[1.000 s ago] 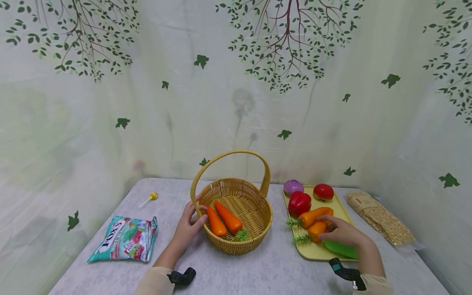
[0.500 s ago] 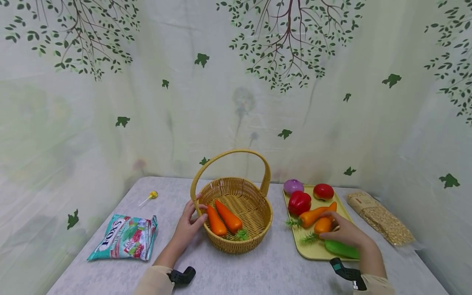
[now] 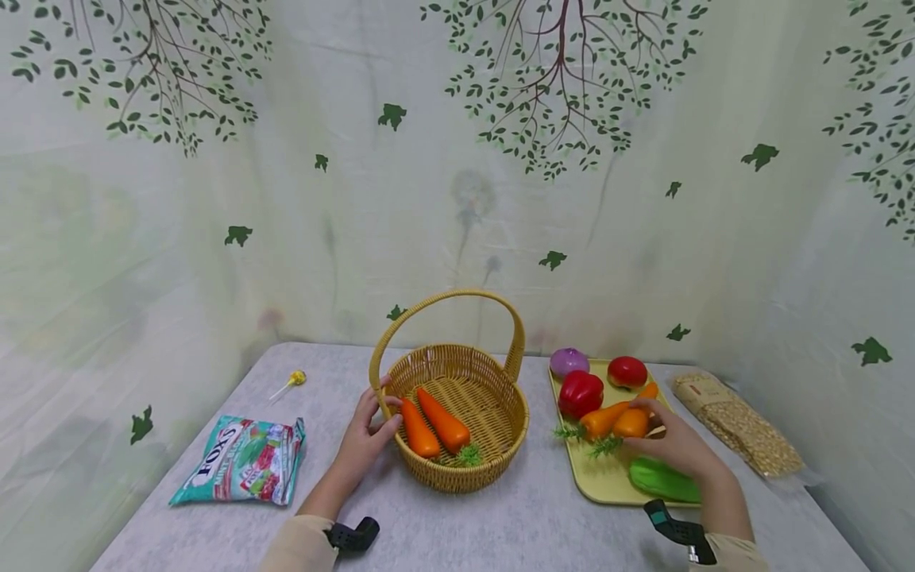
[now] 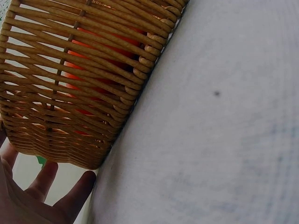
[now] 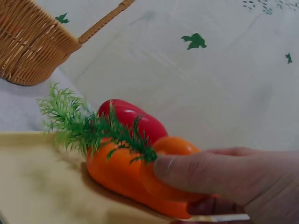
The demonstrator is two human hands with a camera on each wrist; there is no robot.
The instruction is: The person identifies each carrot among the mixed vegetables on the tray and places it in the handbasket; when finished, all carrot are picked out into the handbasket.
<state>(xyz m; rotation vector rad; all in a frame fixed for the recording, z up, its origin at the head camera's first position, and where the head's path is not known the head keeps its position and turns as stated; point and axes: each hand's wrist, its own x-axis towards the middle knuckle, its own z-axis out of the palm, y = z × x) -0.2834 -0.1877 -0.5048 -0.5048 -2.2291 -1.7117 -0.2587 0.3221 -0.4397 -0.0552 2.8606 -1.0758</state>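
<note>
Lower right of the head view, the right hand (image 3: pixel 675 446) pinches an orange carrot (image 3: pixel 631 423) between thumb and fingers, now further up the frame than a second ago, baring more green vegetable (image 3: pixel 661 480) on the yellow tray (image 3: pixel 596 486)! Centre, the left hand (image 3: pixel 363 433) holds the wicker basket (image 3: pixel 457 480) by its rim, unmoved. Lower left, a teal bag (image 3: pixel 243 462) reads FOX'S.

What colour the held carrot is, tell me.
The carrot is orange, its leaves green; clearest in the right wrist view.
</note>
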